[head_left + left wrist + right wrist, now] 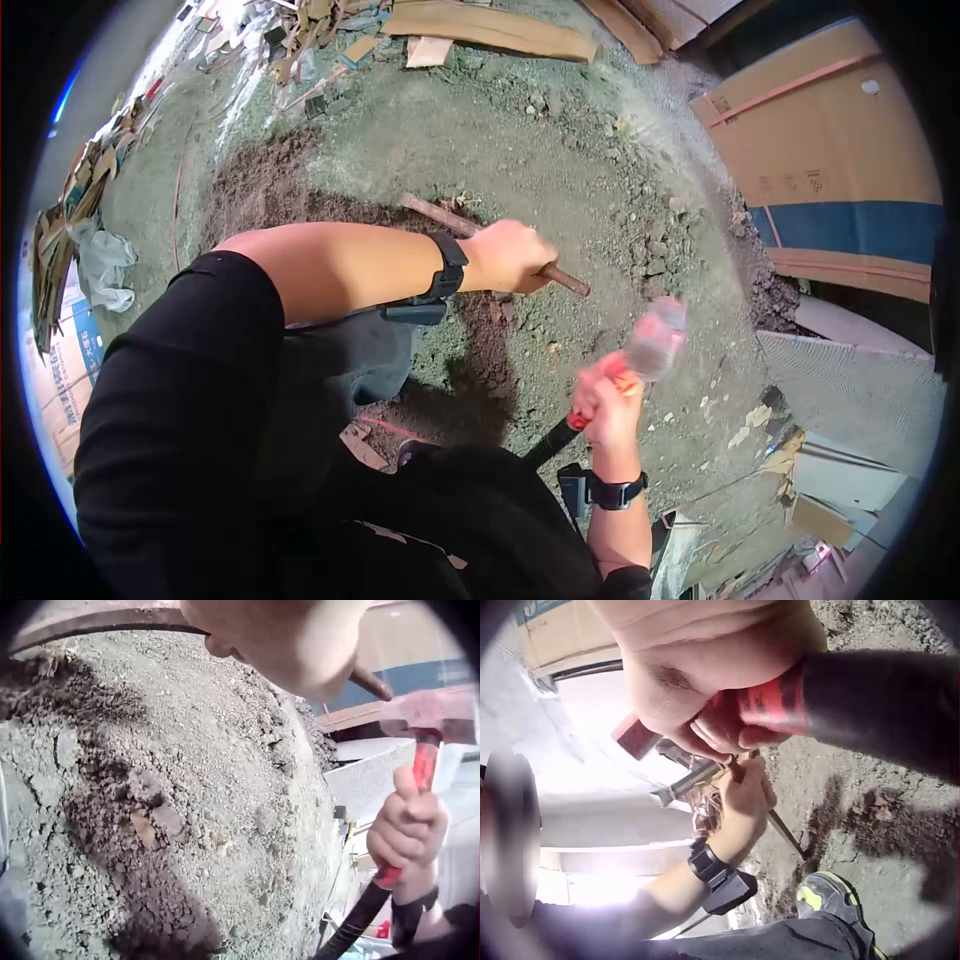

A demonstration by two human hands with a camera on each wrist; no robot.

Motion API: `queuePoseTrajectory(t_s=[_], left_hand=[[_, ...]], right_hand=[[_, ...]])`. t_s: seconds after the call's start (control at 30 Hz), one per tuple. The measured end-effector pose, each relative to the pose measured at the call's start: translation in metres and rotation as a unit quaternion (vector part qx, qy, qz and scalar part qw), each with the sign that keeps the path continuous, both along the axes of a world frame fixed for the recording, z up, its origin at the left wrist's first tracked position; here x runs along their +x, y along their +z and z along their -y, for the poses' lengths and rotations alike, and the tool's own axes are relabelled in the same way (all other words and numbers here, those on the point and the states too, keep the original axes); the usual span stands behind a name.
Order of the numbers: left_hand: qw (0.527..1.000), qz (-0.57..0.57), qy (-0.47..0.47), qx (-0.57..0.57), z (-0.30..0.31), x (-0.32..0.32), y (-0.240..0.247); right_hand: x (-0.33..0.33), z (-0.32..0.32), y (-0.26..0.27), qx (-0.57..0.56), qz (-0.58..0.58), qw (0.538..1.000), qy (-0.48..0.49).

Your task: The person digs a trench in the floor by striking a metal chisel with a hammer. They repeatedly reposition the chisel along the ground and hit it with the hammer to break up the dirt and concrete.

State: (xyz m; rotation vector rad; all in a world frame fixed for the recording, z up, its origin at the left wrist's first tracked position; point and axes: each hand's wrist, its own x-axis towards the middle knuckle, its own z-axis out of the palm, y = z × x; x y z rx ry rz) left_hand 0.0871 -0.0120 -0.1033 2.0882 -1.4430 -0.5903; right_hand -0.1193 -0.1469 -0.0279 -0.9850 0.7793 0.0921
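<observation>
My left hand (510,255) grips a rusty chisel (438,214) near its upper end. The end of the bar sticks out past the thumb side, and its long shaft slants down to the dark loosened soil (150,817). My right hand (608,402) is curled round the red and black handle of a hammer (427,712). In the head view the hammer's head is blurred, raised to the right of the bar's upper end and apart from it. The right wrist view shows the handle (776,703) passing under the palm, with my left hand beyond it.
A large cardboard box (820,150) stands at the right, above a pale slab (850,400). Cardboard strips (490,28) and scraps lie along the far side. A plastic bag (103,265) is at the left. A shoe (832,904) rests on the ground close to the dug soil.
</observation>
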Motion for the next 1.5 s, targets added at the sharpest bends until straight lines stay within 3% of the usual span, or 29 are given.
queuePoseTrajectory(t_s=[0.07, 0.13, 0.2, 0.27, 0.33, 0.43, 0.47, 0.53, 0.57, 0.6, 0.67, 0.7, 0.73, 0.8, 0.83, 0.93, 1.0, 1.07, 1.13, 1.2, 1.27, 1.3, 1.4, 1.5], left_hand=[[1.0, -0.003, 0.012, 0.017, 0.0, -0.002, 0.005], [1.0, 0.0, 0.009, 0.023, -0.001, -0.005, 0.005], [0.999, -0.034, -0.003, 0.004, -0.003, -0.005, -0.003], [0.999, -0.04, -0.027, -0.017, -0.009, -0.009, -0.002], [1.0, -0.006, -0.013, 0.011, -0.006, -0.008, 0.001], [0.999, 0.006, 0.034, 0.02, 0.003, 0.0, -0.001], [0.998, -0.003, 0.042, 0.035, 0.004, 0.003, 0.001], [0.999, -0.003, 0.032, 0.005, 0.004, 0.006, 0.002], [0.999, 0.008, 0.027, 0.035, 0.003, 0.006, 0.001], [0.997, 0.022, 0.025, 0.064, 0.003, 0.005, -0.001], [0.998, 0.003, 0.039, 0.055, 0.002, 0.011, 0.003], [0.999, -0.002, 0.043, 0.029, 0.002, 0.015, 0.01], [0.999, -0.013, 0.045, 0.007, 0.001, 0.017, 0.013], [0.998, -0.001, 0.056, 0.014, 0.003, 0.015, 0.005], [0.997, 0.017, 0.069, 0.017, 0.001, 0.014, 0.003], [0.997, -0.053, 0.037, 0.052, -0.007, 0.007, 0.014], [0.998, 0.024, 0.006, 0.057, -0.012, 0.002, -0.005], [0.999, 0.027, 0.015, 0.025, -0.009, 0.006, -0.007], [0.998, 0.02, 0.037, 0.04, -0.004, 0.006, -0.005], [0.999, 0.016, 0.033, 0.026, -0.006, 0.008, -0.004], [0.998, 0.036, 0.03, 0.028, -0.001, 0.005, -0.004], [0.999, -0.002, 0.034, 0.034, -0.007, 0.008, -0.012], [0.995, 0.052, 0.027, 0.077, 0.001, 0.009, 0.001], [0.995, 0.022, 0.038, 0.088, 0.006, 0.011, -0.008]], right_hand=[[0.002, 0.007, 0.01, 0.077, 0.09, 0.987, -0.108], [0.015, -0.008, 0.008, 0.075, 0.039, 0.986, -0.142], [0.018, -0.022, -0.007, 0.094, -0.079, 0.992, -0.012], [0.012, -0.02, -0.015, 0.058, -0.083, 0.993, 0.051], [0.009, -0.009, -0.001, 0.036, -0.075, 0.996, 0.037], [0.001, -0.004, 0.004, 0.13, 0.072, 0.976, -0.162], [0.004, -0.011, 0.0, 0.132, 0.067, 0.976, -0.163], [0.016, -0.027, -0.007, 0.068, 0.0, 0.993, -0.1], [0.026, -0.026, -0.01, 0.09, -0.06, 0.992, 0.067], [0.025, -0.022, -0.023, -0.024, -0.061, 0.993, 0.103], [0.027, 0.007, 0.002, -0.027, -0.055, 0.99, 0.129], [0.025, 0.007, 0.008, 0.027, -0.031, 0.997, 0.067], [0.029, 0.008, 0.011, 0.027, -0.028, 0.997, 0.065], [0.028, 0.004, 0.016, 0.146, 0.097, 0.972, -0.155], [0.036, -0.004, 0.017, 0.148, 0.075, 0.971, -0.174], [0.041, -0.005, 0.002, 0.121, -0.125, 0.978, 0.119], [0.035, 0.003, -0.004, 0.068, -0.112, 0.983, 0.131], [0.02, 0.0, -0.011, 0.062, -0.065, 0.994, -0.058], [0.024, -0.005, 0.003, 0.133, -0.019, 0.971, -0.199], [0.026, -0.014, -0.005, 0.189, 0.035, 0.953, -0.236], [0.025, -0.033, -0.033, 0.151, -0.028, 0.986, -0.061], [0.026, -0.029, -0.036, 0.215, -0.064, 0.974, 0.027], [0.023, -0.012, -0.027, 0.157, -0.07, 0.984, -0.038], [0.021, 0.006, -0.019, 0.158, 0.036, 0.963, -0.215]])
